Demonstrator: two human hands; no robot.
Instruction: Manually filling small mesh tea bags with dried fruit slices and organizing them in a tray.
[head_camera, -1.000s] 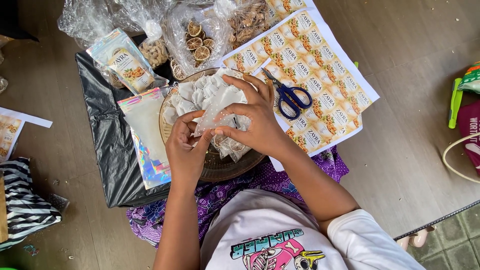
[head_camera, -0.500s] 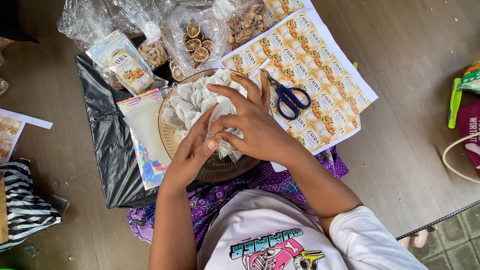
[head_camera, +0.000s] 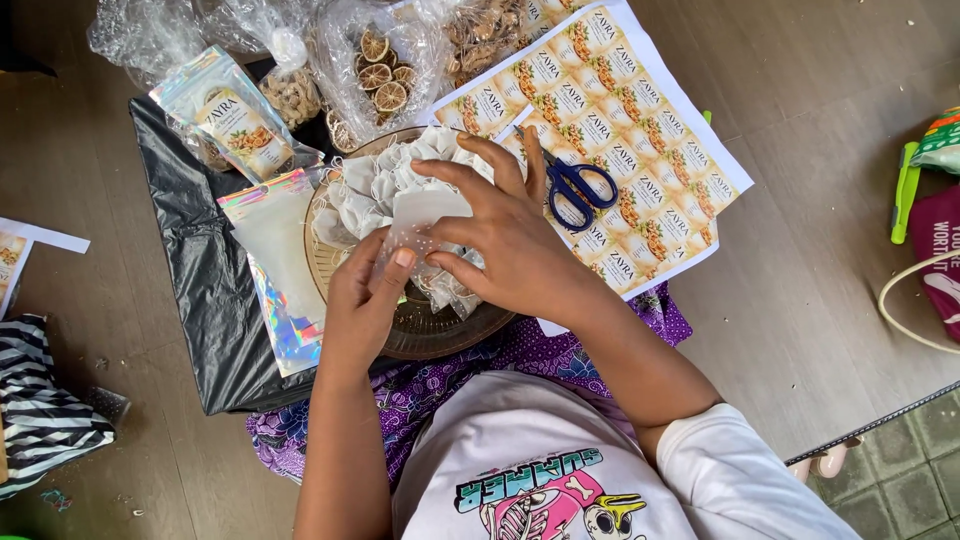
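Both grasping one small white pouch (head_camera: 425, 215) over the round tray (head_camera: 440, 335): left hand (head_camera: 365, 300) pinching from below, right hand (head_camera: 505, 235) from above; scissors (head_camera: 575, 185) just right of the tray.

The right hand (head_camera: 510, 245) covers most of the small clear pouch (head_camera: 425, 225), so what is in it cannot be made out. Both hands hide the middle of the round tray (head_camera: 440, 335). The scissors (head_camera: 578, 190) lose their blades behind the fingers. At the right edge the green and maroon things (head_camera: 930, 190) are cut off, as is the striped cloth (head_camera: 40, 410) at the left.
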